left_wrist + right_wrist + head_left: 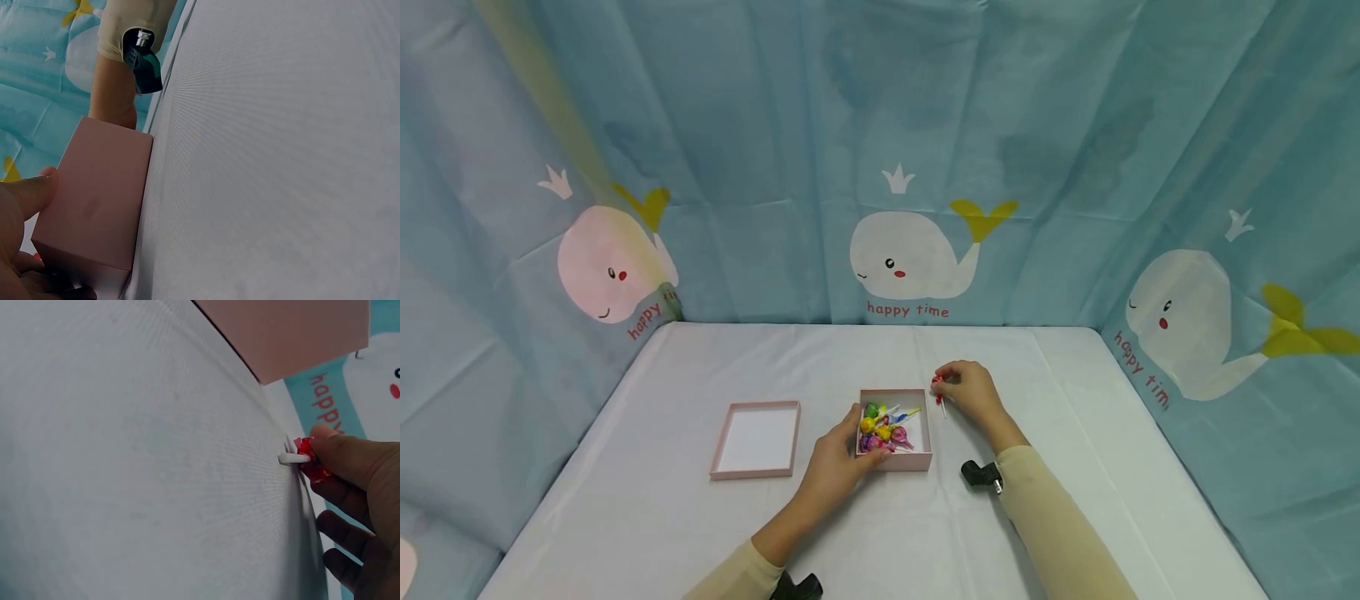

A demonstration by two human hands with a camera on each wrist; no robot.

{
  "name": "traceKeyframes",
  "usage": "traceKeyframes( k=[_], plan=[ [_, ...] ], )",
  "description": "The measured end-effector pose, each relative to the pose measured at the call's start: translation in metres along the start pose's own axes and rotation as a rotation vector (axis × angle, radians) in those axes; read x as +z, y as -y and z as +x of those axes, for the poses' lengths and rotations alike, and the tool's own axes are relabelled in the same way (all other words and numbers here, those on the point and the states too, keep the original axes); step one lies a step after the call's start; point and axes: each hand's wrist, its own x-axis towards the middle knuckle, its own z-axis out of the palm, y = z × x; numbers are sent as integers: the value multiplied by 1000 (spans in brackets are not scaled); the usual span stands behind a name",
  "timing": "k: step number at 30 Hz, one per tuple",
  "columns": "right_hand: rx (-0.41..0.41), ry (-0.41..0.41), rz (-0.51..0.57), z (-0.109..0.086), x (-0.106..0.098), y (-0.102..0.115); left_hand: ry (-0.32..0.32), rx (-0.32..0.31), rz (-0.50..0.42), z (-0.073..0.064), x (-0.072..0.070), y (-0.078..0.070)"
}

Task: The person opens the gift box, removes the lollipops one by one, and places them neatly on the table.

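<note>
A pink box (893, 462) stands without its lid on the white table, holding several wrapped lollipops (883, 430) in green, yellow, purple and pink. My left hand (831, 467) grips the box at its left side, thumb over the near edge and fingers along the left wall. In the left wrist view the thumb bends over the rim of the pink box (94, 194). Just right of the box, my right hand (972, 392) pinches a red-wrapped lollipop (937, 382) between thumb and index finger. Its white stick points down toward the cloth, and the other fingers are loosely bent in the right wrist view.
To the left of the box lies the pink lid (754, 475), its white inside facing up. A white cloth covers the table (625, 500). Blue curtains (775, 125) printed with whales surround its back and sides. Each wrist carries a black camera mount (979, 473).
</note>
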Motion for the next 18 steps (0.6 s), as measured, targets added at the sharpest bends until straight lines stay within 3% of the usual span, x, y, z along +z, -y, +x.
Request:
traceKeyframes(
  k=[18],
  plan=[
    [-12,11,-47,-3,-12,-1,21,-15,12,2,0,1]
  ],
)
